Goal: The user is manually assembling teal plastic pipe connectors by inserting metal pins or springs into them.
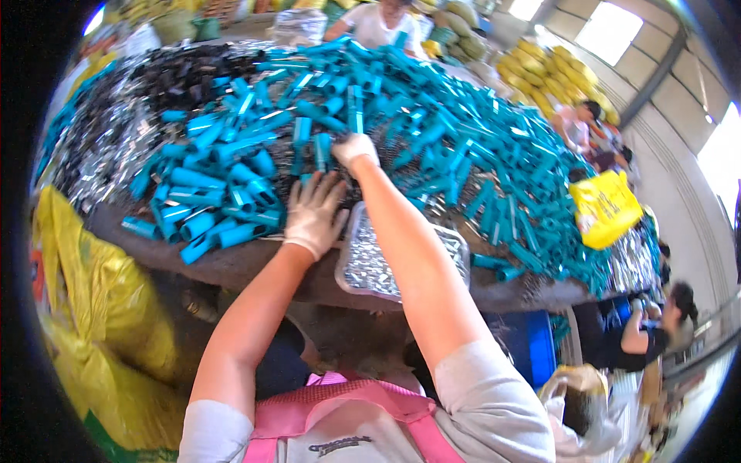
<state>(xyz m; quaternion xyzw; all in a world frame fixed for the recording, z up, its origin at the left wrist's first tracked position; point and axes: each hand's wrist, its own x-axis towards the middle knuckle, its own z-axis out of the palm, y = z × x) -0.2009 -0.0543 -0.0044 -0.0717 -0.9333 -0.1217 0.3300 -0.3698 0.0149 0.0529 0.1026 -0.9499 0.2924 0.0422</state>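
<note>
My left hand (315, 214), in a thin white glove, lies flat with fingers spread at the table's near part, beside a heap of teal plastic tubes (197, 179). Farther forward and slightly right, my gloved right hand (356, 153) is closed among the tubes. One teal tube (355, 108) stands just beyond its knuckles, and another teal tube (322, 153) is close to its fingertips. What the fingers hold, if anything, is hidden. Under my right forearm sits a clear plastic tub (343, 272) full of small shiny metal pieces (374, 258).
Dark and silvery parts (116, 147) pile up on the left. A yellow plastic bag (606, 208) lies on the right side of the heap. Large yellow sacks (100, 309) stand at my left. One person (382, 27) sits across the table; others work on the right.
</note>
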